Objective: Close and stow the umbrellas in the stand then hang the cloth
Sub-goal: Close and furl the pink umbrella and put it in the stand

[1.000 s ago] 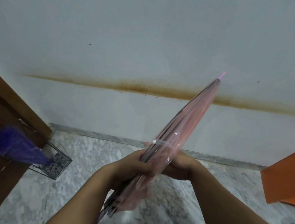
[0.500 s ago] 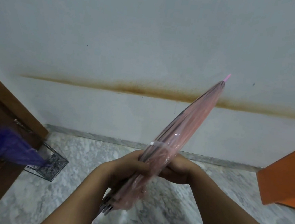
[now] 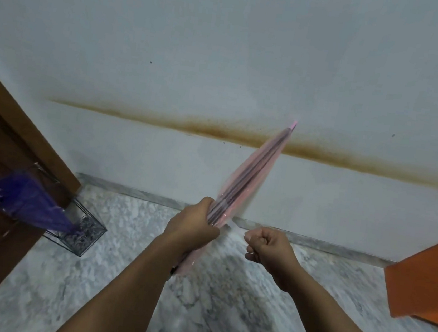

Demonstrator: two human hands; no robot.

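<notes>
Umbrella (image 3: 249,180) gripped by left hand (image 3: 191,224), wall (image 3: 225,56) beyond

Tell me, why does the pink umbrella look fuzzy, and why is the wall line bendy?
In the head view, the pink umbrella is smeared by motion blur while the left hand grips it; the right hand looks sharper. The wide lens curves the brown stain and the skirting. The light is soft, without glare.

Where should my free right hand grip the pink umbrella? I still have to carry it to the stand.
Grip the folded canopy just above the left hand, coming from the right side. The pink umbrella slants up to the right, and its bundled ribs there are narrow enough to wrap; the right hand is already beside it.
</notes>
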